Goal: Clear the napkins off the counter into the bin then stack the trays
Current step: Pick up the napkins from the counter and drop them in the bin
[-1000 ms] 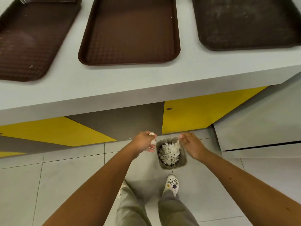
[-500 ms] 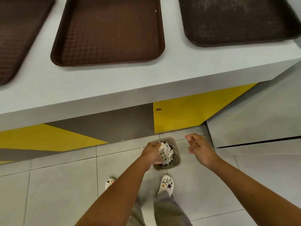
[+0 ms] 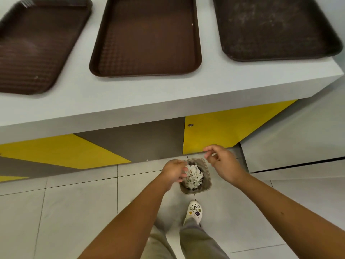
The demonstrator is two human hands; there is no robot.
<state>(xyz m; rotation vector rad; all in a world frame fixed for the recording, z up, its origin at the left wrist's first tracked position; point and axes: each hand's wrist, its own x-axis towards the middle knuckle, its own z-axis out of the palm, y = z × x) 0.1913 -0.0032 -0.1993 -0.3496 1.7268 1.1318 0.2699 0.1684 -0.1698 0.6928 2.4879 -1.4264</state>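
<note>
A small brown bin (image 3: 206, 176) stands on the floor tiles below the counter, filled with crumpled white napkins (image 3: 193, 176). My left hand (image 3: 173, 172) hangs over the bin's left rim, fingers loosely curled, holding nothing that I can see. My right hand (image 3: 221, 161) hovers just above and right of the bin, fingers relaxed and empty. On the white counter (image 3: 130, 94) lie three dark brown trays: a left tray (image 3: 35, 45), a middle tray (image 3: 147, 36) and a right tray (image 3: 274, 27), side by side and apart.
The counter front has yellow and grey panels (image 3: 224, 129). My white shoe (image 3: 194, 212) stands just behind the bin. A white cabinet (image 3: 298, 143) sits to the right of the counter.
My left hand carried a napkin over the bin and let it go into the pile. My right hand lifted away from the bin's rim to the right.
</note>
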